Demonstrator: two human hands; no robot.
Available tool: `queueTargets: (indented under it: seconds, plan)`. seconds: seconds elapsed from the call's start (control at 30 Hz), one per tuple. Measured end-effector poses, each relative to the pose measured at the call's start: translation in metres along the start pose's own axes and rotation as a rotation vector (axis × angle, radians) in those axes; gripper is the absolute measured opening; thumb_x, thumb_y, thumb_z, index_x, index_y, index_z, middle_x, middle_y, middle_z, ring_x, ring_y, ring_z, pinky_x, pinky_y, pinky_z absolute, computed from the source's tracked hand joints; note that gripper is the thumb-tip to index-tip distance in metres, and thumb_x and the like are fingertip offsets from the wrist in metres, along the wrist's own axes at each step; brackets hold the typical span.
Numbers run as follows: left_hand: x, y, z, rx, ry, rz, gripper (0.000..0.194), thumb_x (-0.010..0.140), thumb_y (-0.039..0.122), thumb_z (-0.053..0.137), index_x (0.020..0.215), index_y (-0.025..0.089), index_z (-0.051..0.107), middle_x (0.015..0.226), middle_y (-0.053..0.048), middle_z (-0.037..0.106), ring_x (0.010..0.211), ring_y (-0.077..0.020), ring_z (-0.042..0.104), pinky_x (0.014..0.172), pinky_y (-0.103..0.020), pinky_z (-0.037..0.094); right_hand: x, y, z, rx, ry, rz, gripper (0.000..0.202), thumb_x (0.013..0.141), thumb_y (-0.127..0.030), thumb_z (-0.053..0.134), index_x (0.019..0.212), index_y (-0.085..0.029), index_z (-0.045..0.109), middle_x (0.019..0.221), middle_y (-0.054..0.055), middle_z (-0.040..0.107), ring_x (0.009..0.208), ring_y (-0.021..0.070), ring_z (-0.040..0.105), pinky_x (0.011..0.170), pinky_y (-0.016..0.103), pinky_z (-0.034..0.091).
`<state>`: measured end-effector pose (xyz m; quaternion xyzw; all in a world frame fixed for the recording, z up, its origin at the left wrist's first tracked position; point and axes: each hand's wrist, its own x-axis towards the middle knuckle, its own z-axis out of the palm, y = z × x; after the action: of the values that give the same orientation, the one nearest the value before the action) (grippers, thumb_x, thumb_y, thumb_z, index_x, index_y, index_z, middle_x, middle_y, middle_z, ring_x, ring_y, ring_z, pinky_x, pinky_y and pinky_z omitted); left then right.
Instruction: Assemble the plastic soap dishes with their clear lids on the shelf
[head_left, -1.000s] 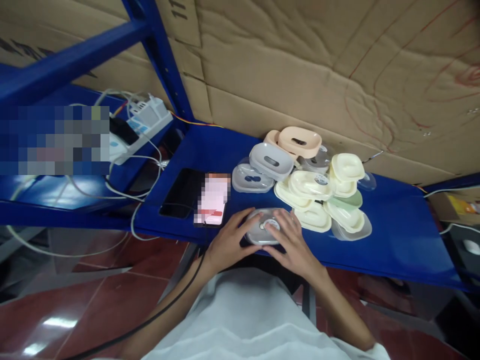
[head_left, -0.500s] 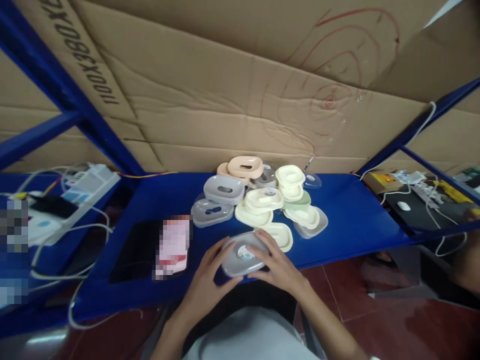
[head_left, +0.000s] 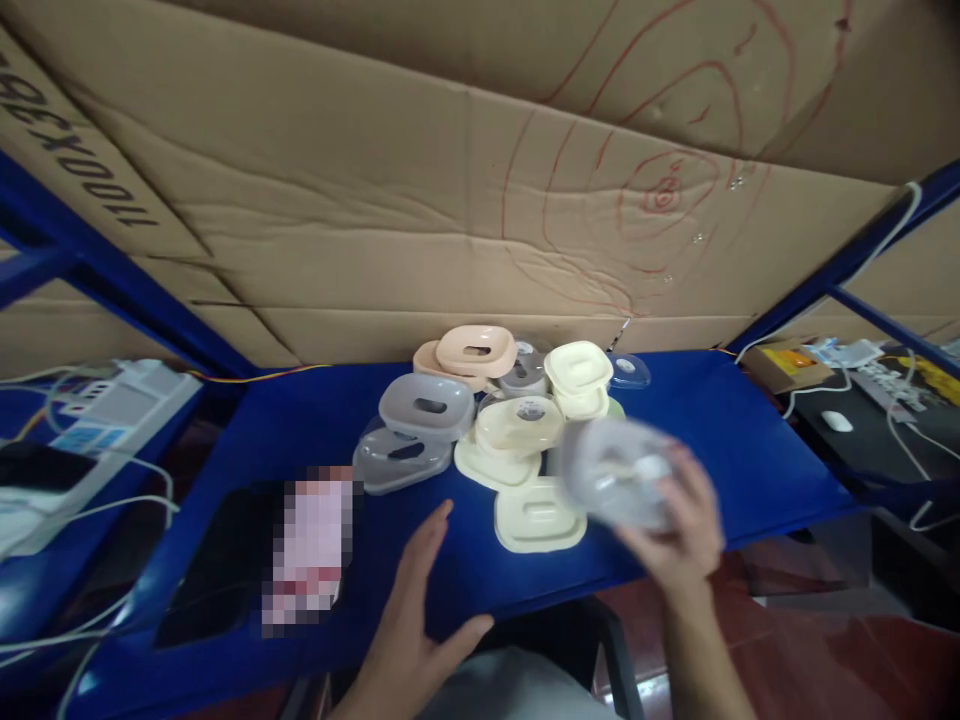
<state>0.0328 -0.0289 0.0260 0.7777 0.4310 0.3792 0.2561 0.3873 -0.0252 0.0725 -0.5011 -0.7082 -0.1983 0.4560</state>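
My right hand [head_left: 686, 525] grips a grey oval dish [head_left: 615, 475], blurred by motion, raised over the right side of a group of dishes. My left hand [head_left: 424, 600] holds nothing, its fingers and thumb spread near the table's front edge. A cream dish [head_left: 540, 532] lies between the two hands. Behind it are overlapping cream dishes [head_left: 495, 462], a grey dish [head_left: 397, 400] on another grey one [head_left: 390, 470], peach dishes [head_left: 469, 365] at the back, and a cream pair [head_left: 577, 362] to their right.
A dark flat object [head_left: 214, 560] and a pixelated pink item [head_left: 315, 540] lie on the blue table [head_left: 292, 415] at left. White cables and a white rack stand further left. A cardboard sheet [head_left: 360, 220] rises behind. At right are a white mouse [head_left: 836, 421] and a small box.
My right hand has carried the grey dish to the right, away from my left hand, which has let go of it and opened. The view has shifted slightly.
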Motion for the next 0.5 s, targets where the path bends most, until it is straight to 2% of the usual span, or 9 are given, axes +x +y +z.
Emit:
queueTargets:
  seconds: [0.03,0.1,0.13,0.17,0.23,0.27,0.33,0.4,0.5]
  plan:
    - [0.002,0.000,0.002,0.079,-0.063,0.040,0.082,0.102,0.038,0.068,0.171,0.031,0.027,0.171,-0.017,0.043,0.152,-0.0368,0.051,0.116,-0.057,0.056,0.002,0.034,-0.012,-0.181,0.120,0.074,0.077,0.086,-0.046,0.087,0.153,-0.026,0.056,0.155,0.019,0.058,0.145,0.0405,0.057,0.117,0.063,0.052]
    - [0.007,0.000,0.007,0.235,-0.172,0.140,0.076,0.099,0.031,0.072,0.167,0.034,0.038,0.169,-0.012,0.047,0.153,-0.0364,0.050,0.118,-0.057,0.054,0.005,0.109,-0.029,-0.445,0.224,0.237,0.086,0.081,-0.056,0.088,0.151,-0.017,0.057,0.151,0.025,0.059,0.144,0.0427,0.056,0.119,0.063,0.048]
    - [0.010,0.000,0.010,0.295,-0.212,0.189,0.075,0.098,0.029,0.073,0.166,0.034,0.042,0.169,-0.011,0.048,0.154,-0.0364,0.049,0.119,-0.057,0.053,0.006,0.144,-0.034,-0.511,0.230,0.309,0.085,0.081,-0.061,0.086,0.147,-0.014,0.060,0.150,0.027,0.059,0.143,0.0428,0.057,0.119,0.061,0.048]
    - [0.014,-0.001,0.012,0.342,-0.241,0.229,0.073,0.097,0.028,0.073,0.165,0.033,0.044,0.169,-0.010,0.048,0.154,-0.0362,0.048,0.121,-0.058,0.051,0.006,0.177,-0.035,-0.527,0.180,0.368,0.081,0.083,-0.065,0.082,0.143,-0.013,0.063,0.147,0.028,0.060,0.142,0.0423,0.058,0.117,0.059,0.049]
    - [0.021,-0.001,0.016,0.395,-0.275,0.285,0.070,0.098,0.025,0.072,0.163,0.029,0.047,0.168,-0.011,0.050,0.154,-0.0352,0.048,0.122,-0.059,0.048,0.004,0.226,-0.029,-0.507,0.047,0.488,0.074,0.088,-0.070,0.073,0.137,-0.015,0.066,0.149,0.026,0.058,0.142,0.0409,0.057,0.118,0.057,0.047]
    - [0.025,0.000,0.017,0.406,-0.281,0.304,0.068,0.098,0.025,0.072,0.161,0.028,0.049,0.166,-0.012,0.051,0.153,-0.0347,0.049,0.123,-0.060,0.047,0.003,0.243,-0.023,-0.480,-0.020,0.520,0.072,0.089,-0.072,0.070,0.135,-0.016,0.067,0.150,0.025,0.056,0.143,0.0409,0.055,0.119,0.057,0.044]
    - [0.030,0.001,0.017,0.404,-0.272,0.305,0.057,0.099,0.024,0.071,0.154,0.028,0.057,0.161,-0.011,0.056,0.150,-0.0331,0.052,0.123,-0.060,0.047,-0.002,0.261,-0.010,-0.423,-0.135,0.550,0.071,0.091,-0.072,0.066,0.134,-0.017,0.067,0.156,0.025,0.051,0.147,0.0419,0.049,0.122,0.058,0.040]
    - [0.031,0.002,0.014,0.383,-0.245,0.272,0.042,0.099,0.024,0.070,0.141,0.029,0.066,0.152,-0.009,0.063,0.145,-0.0315,0.057,0.123,-0.061,0.047,-0.006,0.266,0.002,-0.377,-0.251,0.567,0.074,0.093,-0.072,0.063,0.141,-0.015,0.063,0.164,0.027,0.041,0.152,0.0434,0.042,0.122,0.059,0.037]
    - [0.026,-0.002,0.008,0.367,-0.188,0.217,0.022,0.100,0.022,0.068,0.122,0.026,0.071,0.137,-0.010,0.068,0.138,-0.0318,0.061,0.120,-0.064,0.049,-0.006,0.262,0.009,-0.391,-0.374,0.629,0.084,0.095,-0.074,0.056,0.156,-0.016,0.051,0.173,0.029,0.026,0.159,0.0486,0.028,0.122,0.072,0.028]
